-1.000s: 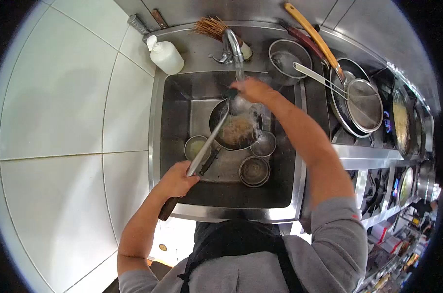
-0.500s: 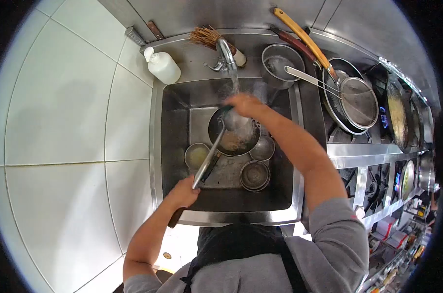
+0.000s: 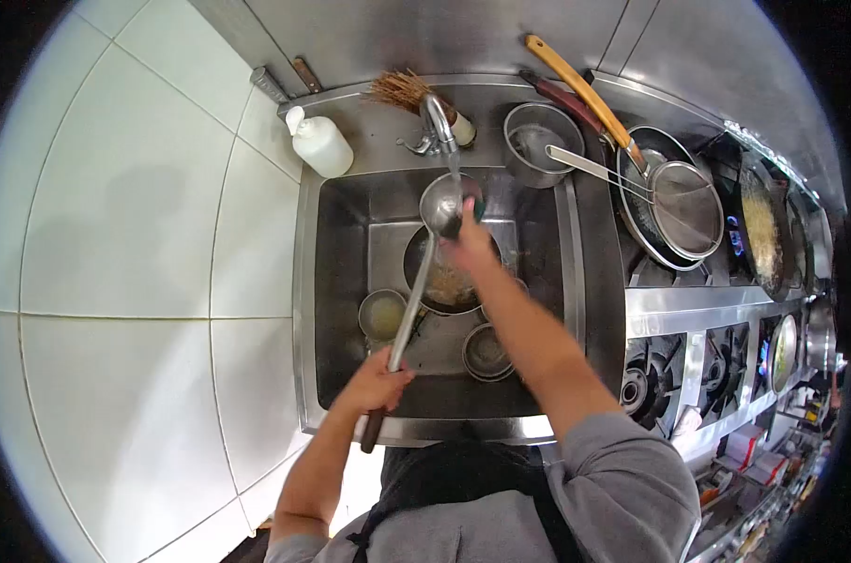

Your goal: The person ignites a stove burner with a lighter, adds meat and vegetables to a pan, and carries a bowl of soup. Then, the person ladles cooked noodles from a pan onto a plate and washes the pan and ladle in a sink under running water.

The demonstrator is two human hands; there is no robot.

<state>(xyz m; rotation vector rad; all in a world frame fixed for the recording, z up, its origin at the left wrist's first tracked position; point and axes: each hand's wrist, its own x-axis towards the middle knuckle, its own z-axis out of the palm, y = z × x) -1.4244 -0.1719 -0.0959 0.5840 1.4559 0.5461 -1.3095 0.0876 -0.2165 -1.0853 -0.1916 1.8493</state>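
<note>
My left hand (image 3: pixel 373 383) is wrapped round the lower handle of a long metal ladle (image 3: pixel 414 305), near its dark wooden grip. The ladle's round bowl is raised under the running tap (image 3: pixel 435 122), tilted so that its hollow shows. Against the bowl's right side, my right hand (image 3: pixel 471 244) is closed on a dark green scouring pad (image 3: pixel 479 201), partly hidden by the fingers and blurred. Below them, a round pan (image 3: pixel 416 263) with cloudy water lies in the sink (image 3: pixel 350 371).
Small metal bowls (image 3: pixel 383 314) (image 3: pixel 487 353) lie in the sink. Behind it stand a white bottle (image 3: pixel 322 145), a bristle brush (image 3: pixel 399 89) and a metal pot (image 3: pixel 543 141). At right, a strainer (image 3: pixel 686 211) rests over a pan beside the stove burners (image 3: pixel 646 385), with a blue flame lit.
The ladle's bowl has come up and turned its hollow into view under the water. My right hand has moved down a little, to the bowl's right side. The camera view has shifted slightly.
</note>
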